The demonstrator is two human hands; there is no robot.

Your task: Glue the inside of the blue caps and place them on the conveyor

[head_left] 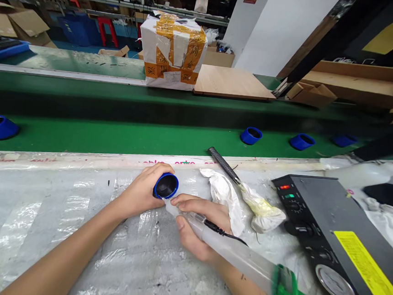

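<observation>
Left hand gripped cup near frame centre; right hand held syringe, tip at cup's lower rim. Wobble in either hand could slip tip, smearing cup's outside.

Blue cup in left hand, translucent syringe (green-capped) in right hand, nozzle at the cup's rim

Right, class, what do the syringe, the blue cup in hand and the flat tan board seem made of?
Syringe: probably smooth plastic; the barrel is cloudy and translucent.
Blue cup: likely plastic, fairly glossy; its rim shows even colour.
Board: perhaps plywood, matt; pale tan, grain unclear.
</observation>
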